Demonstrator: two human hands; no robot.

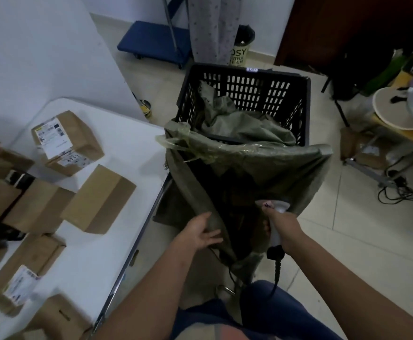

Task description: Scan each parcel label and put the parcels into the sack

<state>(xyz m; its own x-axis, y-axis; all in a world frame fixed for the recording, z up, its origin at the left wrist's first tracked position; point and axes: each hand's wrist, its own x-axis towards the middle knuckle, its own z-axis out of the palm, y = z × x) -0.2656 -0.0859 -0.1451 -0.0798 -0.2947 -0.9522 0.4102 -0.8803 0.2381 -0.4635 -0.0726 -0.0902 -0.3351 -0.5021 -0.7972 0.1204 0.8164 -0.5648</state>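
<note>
An olive-green sack (269, 168) hangs open in front of me, its mouth dark inside. My left hand (201, 233) rests on the sack's near left edge with fingers fairly straight. My right hand (282, 229) grips a white barcode scanner (275, 209) over the sack's mouth; its black cable (277, 273) hangs down toward my leg. Several brown cardboard parcels lie on the white table (117, 231) at left: a labelled one (67, 143) at the back, a plain box (98, 200) in the middle, another labelled one (26, 273) near me.
A black plastic crate (245, 94) holding more green sacking stands behind the sack. A blue platform trolley (156, 42) is at the far wall. At right are a yellow table with a pale dish (396, 114), and cables (401, 192) on the tiled floor.
</note>
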